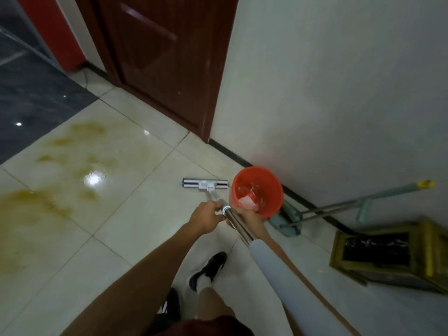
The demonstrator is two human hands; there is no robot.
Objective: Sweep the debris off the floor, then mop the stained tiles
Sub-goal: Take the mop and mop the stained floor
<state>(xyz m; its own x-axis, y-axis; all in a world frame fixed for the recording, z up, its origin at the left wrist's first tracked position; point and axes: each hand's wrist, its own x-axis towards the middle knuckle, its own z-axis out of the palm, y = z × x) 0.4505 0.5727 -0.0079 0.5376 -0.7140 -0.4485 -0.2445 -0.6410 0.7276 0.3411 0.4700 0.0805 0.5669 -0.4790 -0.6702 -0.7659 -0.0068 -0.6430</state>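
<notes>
A mop with a shiny metal pole (238, 225) and a flat silver-white head (205, 183) rests its head on the pale tiles, just left of a red bucket (263, 177). My left hand (206, 218) pinches the white collar on the pole. My right hand (247, 218) wraps the pole right behind it, beside the bucket. Yellow-brown stains (31, 204) spread over the tiles at the left, apart from the mop head.
The red bucket holds water and stands by the white wall (339, 93). A broom and green dustpan (288, 220) lean at the skirting on the right. A yellow-green bin (434, 263) sits at the right edge. A dark wooden door (167, 57) is ahead. My feet (208, 270) are below.
</notes>
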